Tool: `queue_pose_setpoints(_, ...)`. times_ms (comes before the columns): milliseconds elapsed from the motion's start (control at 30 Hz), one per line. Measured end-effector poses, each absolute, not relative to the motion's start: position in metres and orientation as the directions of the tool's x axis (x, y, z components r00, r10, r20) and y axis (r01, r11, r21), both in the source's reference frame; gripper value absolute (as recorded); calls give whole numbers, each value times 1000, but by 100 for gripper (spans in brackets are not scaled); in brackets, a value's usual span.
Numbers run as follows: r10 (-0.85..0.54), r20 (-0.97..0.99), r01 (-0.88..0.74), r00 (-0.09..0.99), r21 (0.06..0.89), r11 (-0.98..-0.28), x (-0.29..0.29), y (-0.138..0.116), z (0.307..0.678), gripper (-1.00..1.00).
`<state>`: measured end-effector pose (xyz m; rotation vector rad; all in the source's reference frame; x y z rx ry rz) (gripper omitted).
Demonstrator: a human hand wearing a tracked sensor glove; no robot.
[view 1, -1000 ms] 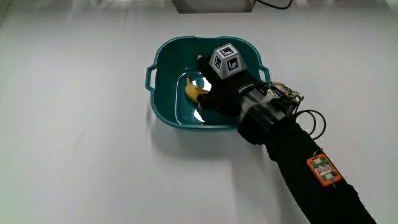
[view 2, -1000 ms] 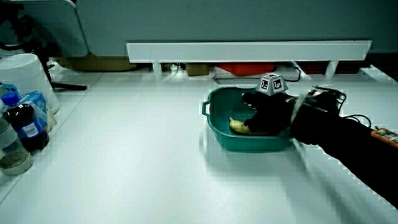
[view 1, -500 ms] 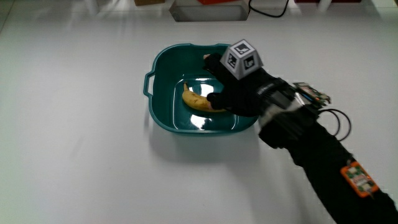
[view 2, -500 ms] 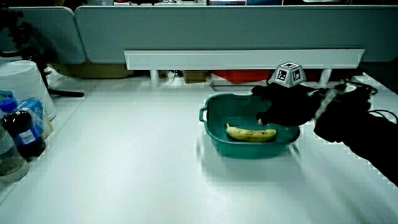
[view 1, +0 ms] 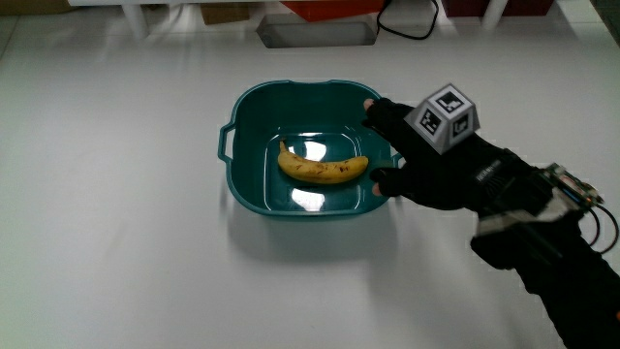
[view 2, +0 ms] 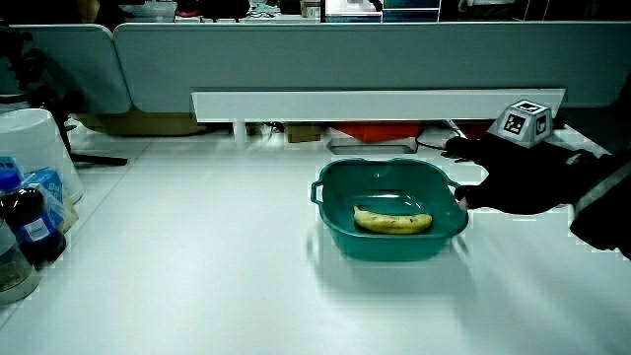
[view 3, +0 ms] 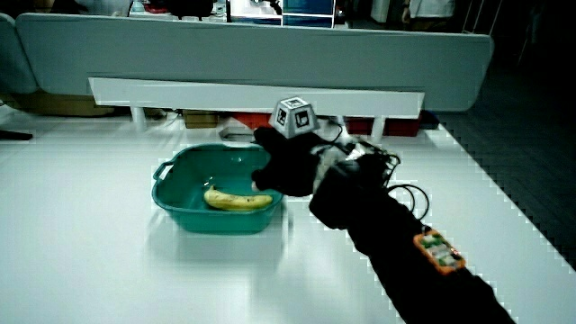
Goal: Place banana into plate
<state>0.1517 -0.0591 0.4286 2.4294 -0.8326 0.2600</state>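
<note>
Nearest you, your forearm (view 3: 405, 252) crossed the white table (view 1: 116, 242), with a small orange tag (view 3: 438, 251) on its sleeve. Your hand (view 1: 431, 165) was at the rim of the teal plate (view 1: 240, 184), a deep dish with small handles, fingers (view 1: 380, 114) loose and spread, gripping nothing; the patterned cube (view 1: 446, 118) sat on its back. The banana (view 1: 323, 168) lay free on the plate's floor, just beside your fingertips but apart from them. At the table's edge in a side view stood bottles (view 2: 32, 222) and a white tub (view 2: 35, 138). Farther out, a low white partition (view 2: 375, 104) ran along the table, backed by grey-blue panels (view 2: 296, 54) in both side views.
</note>
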Motion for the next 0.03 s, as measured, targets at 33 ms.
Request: queue_pose_setpoints(33, -498, 342, -604, 797, 450, -658, 156, -56, 426, -100)
